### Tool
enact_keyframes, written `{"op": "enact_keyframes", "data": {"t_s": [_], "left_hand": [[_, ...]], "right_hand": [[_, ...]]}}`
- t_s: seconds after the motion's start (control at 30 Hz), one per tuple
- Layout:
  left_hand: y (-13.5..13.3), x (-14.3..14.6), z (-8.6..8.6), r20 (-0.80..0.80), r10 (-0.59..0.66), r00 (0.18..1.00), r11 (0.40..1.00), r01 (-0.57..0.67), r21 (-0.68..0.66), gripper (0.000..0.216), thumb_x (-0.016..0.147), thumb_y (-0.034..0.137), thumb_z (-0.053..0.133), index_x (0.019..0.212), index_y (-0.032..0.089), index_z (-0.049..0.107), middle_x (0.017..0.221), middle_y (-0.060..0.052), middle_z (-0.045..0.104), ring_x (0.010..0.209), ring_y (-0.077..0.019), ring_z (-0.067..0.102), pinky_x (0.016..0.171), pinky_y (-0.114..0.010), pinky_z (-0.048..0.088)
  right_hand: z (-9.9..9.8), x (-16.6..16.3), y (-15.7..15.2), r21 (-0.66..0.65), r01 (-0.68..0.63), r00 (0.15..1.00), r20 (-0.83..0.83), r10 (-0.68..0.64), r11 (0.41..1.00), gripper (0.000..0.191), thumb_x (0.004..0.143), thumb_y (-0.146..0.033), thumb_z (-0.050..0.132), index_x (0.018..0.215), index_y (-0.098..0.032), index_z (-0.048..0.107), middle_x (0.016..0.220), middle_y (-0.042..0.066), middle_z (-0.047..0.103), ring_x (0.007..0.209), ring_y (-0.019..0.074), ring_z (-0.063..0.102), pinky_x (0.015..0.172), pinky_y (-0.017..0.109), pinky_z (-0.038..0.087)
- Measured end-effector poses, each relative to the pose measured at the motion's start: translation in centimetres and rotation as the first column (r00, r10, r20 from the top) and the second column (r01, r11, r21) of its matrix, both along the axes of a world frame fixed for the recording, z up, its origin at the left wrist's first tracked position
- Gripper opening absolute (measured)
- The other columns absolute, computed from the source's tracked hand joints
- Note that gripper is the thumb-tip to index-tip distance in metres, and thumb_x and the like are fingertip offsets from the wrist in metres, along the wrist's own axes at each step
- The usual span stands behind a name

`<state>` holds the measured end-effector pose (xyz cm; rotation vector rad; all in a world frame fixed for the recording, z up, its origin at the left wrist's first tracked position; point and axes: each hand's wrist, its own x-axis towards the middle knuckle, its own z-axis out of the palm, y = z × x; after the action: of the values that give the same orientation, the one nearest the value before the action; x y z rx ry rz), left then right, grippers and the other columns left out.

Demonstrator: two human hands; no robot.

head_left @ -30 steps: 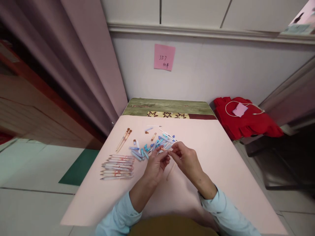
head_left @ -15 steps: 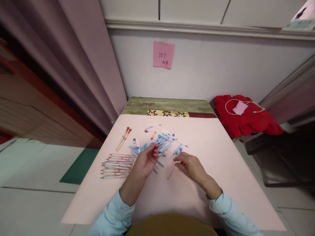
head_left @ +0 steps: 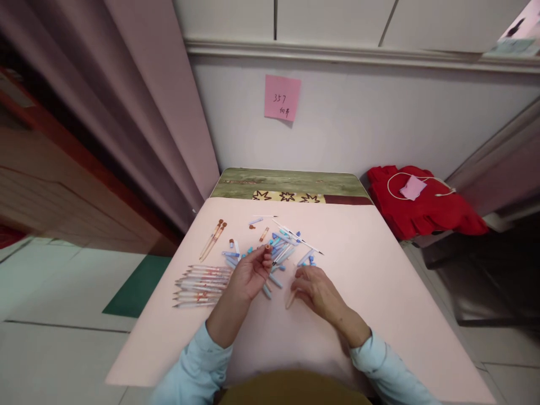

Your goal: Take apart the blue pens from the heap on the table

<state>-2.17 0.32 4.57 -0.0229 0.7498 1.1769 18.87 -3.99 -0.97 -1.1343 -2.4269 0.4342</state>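
My left hand is closed, pinching a small brown pen part with a round opening at its top. My right hand has its fingers bent round the upper end of a pale pen barrel, whose lower end slants toward me near the tabletop. Just beyond the hands lies a loose pile of blue pen parts, mixed with white refills that have dark tips. A brown-and-cream barrel piece and a small brown cap lie behind the left hand.
To the left, a row of several pens lies side by side. Behind it are two pens with brown tops. The pink-covered table meets a green patterned strip at the wall. Red cloth is heaped at right.
My right hand has shifted slightly left and closed in on the pale pen barrel. My left hand still holds the brown part in nearly the same place.
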Motion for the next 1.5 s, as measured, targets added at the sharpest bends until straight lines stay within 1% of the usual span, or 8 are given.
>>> {"op": "enact_keyframes", "data": {"t_s": [0.1,0.3,0.5,0.67,1.1,1.23,1.33,1.5], "left_hand": [[0.5,0.0,0.1,0.016,0.008,1.0,1.0,-0.008,0.017,0.011,0.088,0.002,0.053,0.084,0.005,0.063,0.077,-0.008,0.065,0.055,-0.0073,0.056,0.045,-0.015,0.046],[0.7,0.5,-0.3,0.038,0.01,0.999,1.0,-0.01,0.008,0.006,0.086,0.004,0.058,0.084,0.006,0.063,0.074,-0.007,0.065,0.054,-0.0073,0.056,0.046,-0.015,0.047],[-0.1,2.0,-0.4,0.012,-0.042,0.999,0.999,0.042,0.004,0.004,0.081,0.003,0.063,0.082,0.007,0.064,0.072,-0.007,0.066,0.053,-0.0078,0.058,0.045,-0.015,0.047],[-0.7,2.3,-0.6,-0.003,-0.035,0.999,0.996,0.035,0.076,0.012,0.076,0.004,0.069,0.083,0.012,0.064,0.072,-0.003,0.067,0.055,-0.0083,0.06,0.046,-0.015,0.047],[-1.2,3.0,0.4,-0.104,-0.029,0.994,0.992,0.041,0.12,0.018,0.07,0.006,0.076,0.08,0.013,0.063,0.074,-0.002,0.067,0.056,-0.007,0.06,0.047,-0.014,0.047],[-0.7,2.4,0.1,-0.092,0.01,0.996,0.996,-0.001,0.09,0.015,0.072,0.006,0.074,0.079,0.012,0.063,0.074,-0.003,0.067,0.055,-0.0072,0.059,0.046,-0.014,0.046],[-0.5,1.6,0.0,-0.078,0.039,0.996,0.995,-0.032,0.091,0.012,0.074,0.005,0.072,0.079,0.012,0.063,0.074,-0.004,0.067,0.055,-0.0074,0.059,0.046,-0.014,0.046],[-0.6,1.1,0.3,-0.092,0.074,0.993,0.994,-0.066,0.086,0.012,0.075,0.004,0.07,0.08,0.011,0.062,0.073,-0.004,0.067,0.055,-0.0071,0.058,0.046,-0.014,0.046]], "right_hand": [[0.5,0.5,0.3,-0.002,0.011,0.998,-0.058,-0.011,1.0,0.012,0.092,-0.016,0.051,0.092,-0.019,0.063,0.099,0.01,0.066,0.097,0.0227,0.061,0.087,0.037,0.047],[4.8,0.5,0.1,-0.186,0.376,0.846,-0.33,-0.418,0.908,0.011,0.094,-0.031,0.051,0.094,-0.022,0.056,0.07,-0.002,0.059,0.054,0.0122,0.052,0.048,0.022,0.039],[8.1,-2.1,0.4,-0.103,0.415,0.766,-0.497,-0.408,0.904,0.013,0.09,-0.03,0.057,0.096,-0.022,0.065,0.086,0.003,0.069,0.062,0.0131,0.06,0.05,0.022,0.047],[7.4,-2.7,0.6,-0.104,0.423,0.745,-0.526,-0.411,0.9,0.012,0.089,-0.027,0.058,0.096,-0.022,0.067,0.089,0.004,0.072,0.066,0.0141,0.064,0.063,0.026,0.054],[6.9,-2.2,0.3,-0.125,0.454,0.703,-0.558,-0.441,0.882,0.011,0.087,-0.029,0.06,0.092,-0.022,0.067,0.087,0.004,0.071,0.066,0.0152,0.062,0.06,0.027,0.054],[6.5,-1.9,0.7,-0.285,0.421,0.61,-0.613,-0.502,0.861,0.014,0.083,-0.032,0.067,0.091,-0.021,0.066,0.081,0.003,0.068,0.067,0.0154,0.061,0.063,0.027,0.052],[5.9,-1.7,1.2,-0.46,0.263,0.541,-0.657,-0.525,0.848,0.023,0.082,-0.038,0.068,0.093,-0.019,0.064,0.079,0.003,0.067,0.068,0.0157,0.063,0.062,0.027,0.052],[5.2,-2.0,1.1,-0.544,0.134,0.579,-0.636,-0.511,0.829,0.025,0.087,-0.044,0.063,0.084,-0.019,0.059,0.081,0.003,0.068,0.064,0.014,0.062,0.06,0.026,0.052]]}}
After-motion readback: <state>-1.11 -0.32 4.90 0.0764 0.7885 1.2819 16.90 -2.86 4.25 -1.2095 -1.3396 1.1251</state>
